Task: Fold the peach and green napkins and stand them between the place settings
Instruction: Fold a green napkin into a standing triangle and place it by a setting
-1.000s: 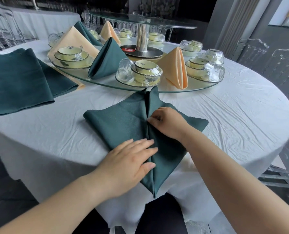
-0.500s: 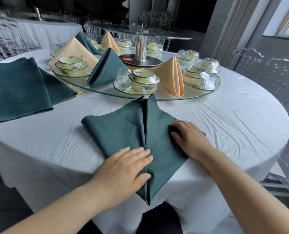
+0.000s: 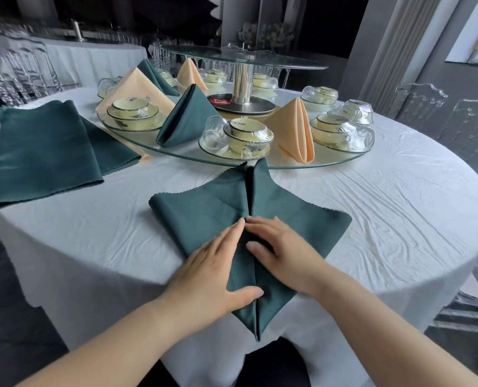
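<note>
Hands now meet at the centre seam: the right hand [image 3: 284, 256] has come back from the 3 o'clock corner of the green napkin [image 3: 201, 210] to join the left hand [image 3: 214, 275]. Both flaps look set, ready for creasing. Fingers lie straight and together, pressing cloth, gripping nothing. Napkin lies on the table [image 3: 92, 247], at its 6 o'clock edge.

A part-folded napkin [image 3: 204, 208] lies at the table's [image 3: 399, 219] near edge, under the left hand [image 3: 212, 272] and the right hand [image 3: 285, 255], which rest side by side. The turntable [image 3: 182, 153] sits behind it, and unfolded napkins [image 3: 42, 152] lie by the left edge.
</note>
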A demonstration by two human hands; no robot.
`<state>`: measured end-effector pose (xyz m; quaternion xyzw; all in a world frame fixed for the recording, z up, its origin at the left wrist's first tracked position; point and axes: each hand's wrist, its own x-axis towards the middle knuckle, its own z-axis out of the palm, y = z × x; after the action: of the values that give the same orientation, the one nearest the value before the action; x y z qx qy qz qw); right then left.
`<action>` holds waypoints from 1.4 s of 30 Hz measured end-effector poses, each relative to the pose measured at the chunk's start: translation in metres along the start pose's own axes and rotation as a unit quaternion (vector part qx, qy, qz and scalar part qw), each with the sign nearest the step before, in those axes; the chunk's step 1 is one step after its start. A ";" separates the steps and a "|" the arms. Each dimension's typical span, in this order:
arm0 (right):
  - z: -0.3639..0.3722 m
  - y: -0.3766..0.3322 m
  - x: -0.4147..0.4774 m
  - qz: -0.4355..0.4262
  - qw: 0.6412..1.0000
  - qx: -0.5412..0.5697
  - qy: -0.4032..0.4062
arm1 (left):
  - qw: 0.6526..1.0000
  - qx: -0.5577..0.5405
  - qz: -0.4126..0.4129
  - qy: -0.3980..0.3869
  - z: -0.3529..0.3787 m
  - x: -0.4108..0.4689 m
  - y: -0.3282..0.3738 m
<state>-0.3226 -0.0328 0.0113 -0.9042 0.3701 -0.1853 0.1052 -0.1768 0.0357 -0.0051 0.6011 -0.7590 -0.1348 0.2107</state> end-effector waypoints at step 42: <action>0.005 0.010 -0.082 -0.073 0.979 -0.085 0.168 | 0.938 0.135 0.278 0.155 0.001 -0.004 0.007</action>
<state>-0.3807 0.0188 -0.0181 -0.8902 0.3303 -0.3100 -0.0492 -0.1826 0.0417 -0.0029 0.4028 -0.8649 0.1277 0.2710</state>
